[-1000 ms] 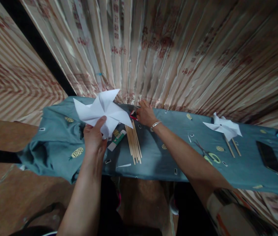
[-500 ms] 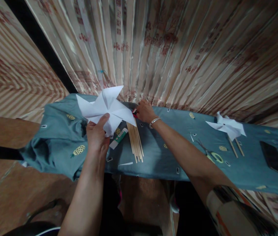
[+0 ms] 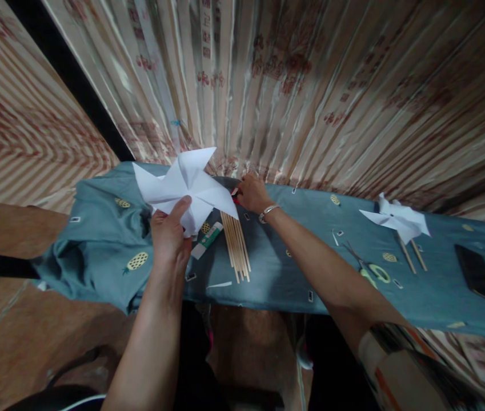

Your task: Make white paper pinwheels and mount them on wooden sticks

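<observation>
My left hand (image 3: 169,231) pinches a white paper pinwheel (image 3: 193,191) near its lower blade, thumb on top, holding it above the cloth. My right hand (image 3: 253,193), with a bracelet at the wrist, has its fingers curled down at a small red and dark object (image 3: 236,196) by the cloth's back edge. The fingers hide most of that object, so its kind is unclear. Several thin wooden sticks (image 3: 236,245) lie in a bundle between my hands, their far ends under the pinwheel. A green and white glue stick (image 3: 208,241) lies left of them.
A blue-green cloth (image 3: 276,262) with pineapple prints covers the narrow table. Towards the right lie scissors (image 3: 373,271) with light green handles, another white pinwheel (image 3: 400,220), two sticks (image 3: 411,254) and a dark phone (image 3: 477,274). A patterned curtain (image 3: 246,85) hangs behind. A paper strip (image 3: 219,285) lies near the front edge.
</observation>
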`<state>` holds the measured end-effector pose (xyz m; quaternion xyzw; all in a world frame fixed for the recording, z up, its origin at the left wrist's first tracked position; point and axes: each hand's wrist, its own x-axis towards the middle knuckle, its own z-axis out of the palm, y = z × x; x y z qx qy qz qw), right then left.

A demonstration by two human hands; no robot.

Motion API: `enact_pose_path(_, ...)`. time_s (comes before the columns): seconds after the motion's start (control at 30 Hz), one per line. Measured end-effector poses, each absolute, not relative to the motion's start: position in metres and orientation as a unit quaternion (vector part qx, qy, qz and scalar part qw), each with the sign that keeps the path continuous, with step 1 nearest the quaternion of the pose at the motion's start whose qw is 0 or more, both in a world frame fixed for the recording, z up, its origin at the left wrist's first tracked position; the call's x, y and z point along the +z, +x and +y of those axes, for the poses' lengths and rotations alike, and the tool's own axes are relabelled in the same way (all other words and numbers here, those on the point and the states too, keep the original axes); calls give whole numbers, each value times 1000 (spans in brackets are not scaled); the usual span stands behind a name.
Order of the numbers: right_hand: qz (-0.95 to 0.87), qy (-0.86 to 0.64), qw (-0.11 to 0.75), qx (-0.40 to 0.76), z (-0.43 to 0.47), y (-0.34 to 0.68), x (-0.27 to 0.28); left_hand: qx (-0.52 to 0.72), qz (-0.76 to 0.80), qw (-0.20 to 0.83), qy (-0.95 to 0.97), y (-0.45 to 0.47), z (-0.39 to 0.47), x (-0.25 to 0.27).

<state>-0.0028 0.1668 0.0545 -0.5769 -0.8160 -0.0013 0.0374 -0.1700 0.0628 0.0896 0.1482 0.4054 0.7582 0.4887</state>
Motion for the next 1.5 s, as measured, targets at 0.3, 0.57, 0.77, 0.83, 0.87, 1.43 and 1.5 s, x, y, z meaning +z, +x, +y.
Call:
enact_pose_path(0.3, -796, -592, 128, 11, 149, 6, 62, 752, 426, 473, 174, -171, 63, 88)
enact_pose_path(0.57, -685, -620, 353, 147, 79, 68, 43, 724, 420, 511, 194, -147, 62, 84)
enact_pose_path(0.77, -628, -673, 372, 122, -4, 153, 9, 648, 425, 577, 259, -98, 47, 72)
enact_pose_path(0.83, -639, -680, 348, 88, -18, 172, 6, 618, 437, 598, 264, -81, 42, 67)
enact_pose_path(0.87, -654, -679, 328, 64, -22, 178, 6, 604, 442, 608, 265, -73, 40, 65)
enact_pose_path(1.43, -634, -689, 326, 130, -34, 195, 19, 561, 462, 617, 302, -8, 50, 48)
enact_pose_path(1.5, -610, -702, 335, 153, -29, 194, 20, 559, 464, 615, 306, -8, 50, 47)
